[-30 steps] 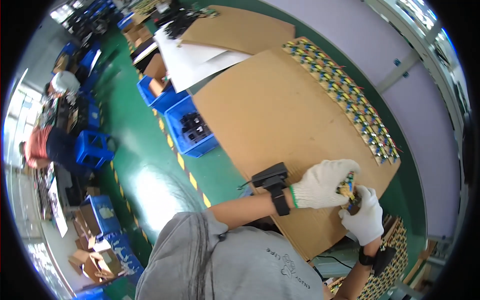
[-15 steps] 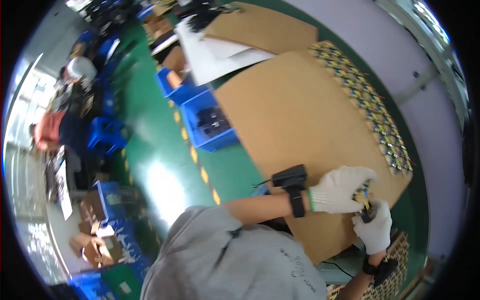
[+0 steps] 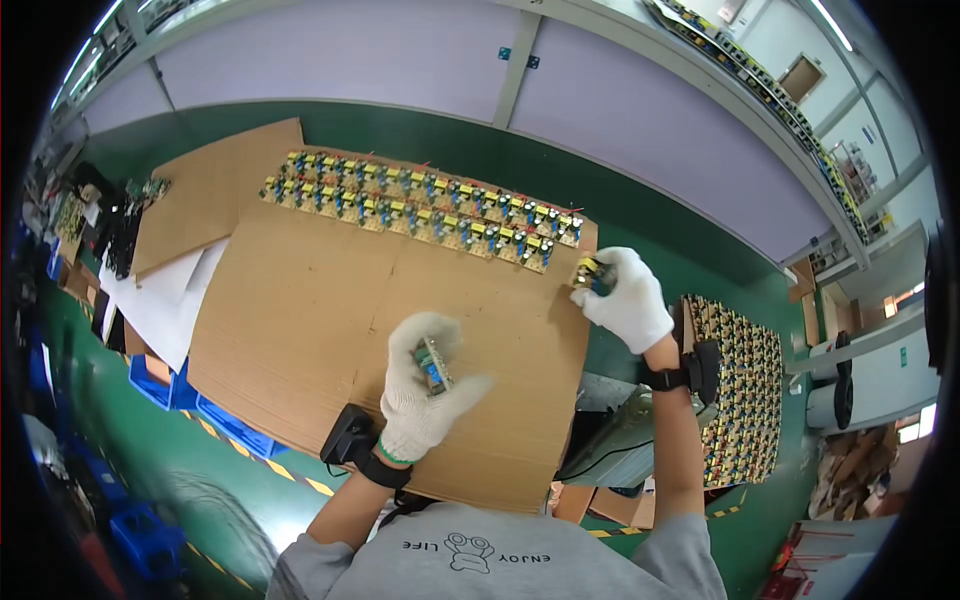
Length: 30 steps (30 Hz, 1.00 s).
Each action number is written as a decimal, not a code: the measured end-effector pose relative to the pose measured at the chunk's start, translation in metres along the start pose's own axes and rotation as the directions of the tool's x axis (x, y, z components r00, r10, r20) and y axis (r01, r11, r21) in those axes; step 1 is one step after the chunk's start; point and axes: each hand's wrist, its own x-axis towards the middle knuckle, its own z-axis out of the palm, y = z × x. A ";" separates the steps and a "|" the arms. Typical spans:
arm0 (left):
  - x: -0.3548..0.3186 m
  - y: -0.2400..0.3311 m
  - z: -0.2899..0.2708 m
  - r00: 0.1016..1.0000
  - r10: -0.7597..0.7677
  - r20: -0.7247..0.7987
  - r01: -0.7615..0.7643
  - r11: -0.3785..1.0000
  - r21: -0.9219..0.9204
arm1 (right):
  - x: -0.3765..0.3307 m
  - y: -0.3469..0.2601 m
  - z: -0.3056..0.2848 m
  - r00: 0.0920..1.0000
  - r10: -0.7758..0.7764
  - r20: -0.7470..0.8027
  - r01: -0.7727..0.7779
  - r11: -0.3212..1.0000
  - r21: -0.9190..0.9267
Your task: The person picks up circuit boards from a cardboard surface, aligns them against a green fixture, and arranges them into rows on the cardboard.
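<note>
My left hand [image 3: 415, 395], in a white knit glove, curls around a small circuit board [image 3: 433, 366] over the middle of the cardboard sheet [image 3: 300, 300]. Its thumb side is smeared by motion. My right hand [image 3: 630, 300], gloved too, pinches another circuit board [image 3: 587, 272] with yellow and dark parts just past the sheet's right edge. Close to that hand is the right end of two long rows of circuit boards [image 3: 420, 215], lying along the sheet's far side.
At my right, a second surface bears many circuit boards [image 3: 740, 390] in tight rows. A grey metal box [image 3: 615, 440] with a black cable stands below my right forearm. Blue bins [image 3: 240, 425] sit on the green floor at left. A lilac partition [image 3: 350, 65] runs behind.
My view has swung round, bringing the board rows across the far side. My hands, close together around a board before, are now apart, each with a board.
</note>
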 end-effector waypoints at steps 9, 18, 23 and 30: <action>-0.007 -0.012 -0.006 0.992 -0.086 -0.091 0.074 0.988 -0.132 | 0.022 -0.011 0.024 0.990 -0.013 0.142 0.037 0.984 -0.174; -0.004 -0.008 0.004 0.988 0.120 0.093 -0.148 0.896 0.419 | 0.007 0.000 0.028 0.984 -0.144 0.104 0.154 0.983 -0.096; -0.003 -0.005 0.005 0.990 0.137 0.036 -0.139 0.907 0.397 | -0.001 -0.016 0.037 0.983 -0.151 -0.101 0.139 0.984 -0.114; -0.022 0.030 0.024 0.972 0.061 0.229 -0.232 0.444 0.866 | -0.101 -0.109 0.055 0.989 -0.149 0.022 0.147 0.987 0.062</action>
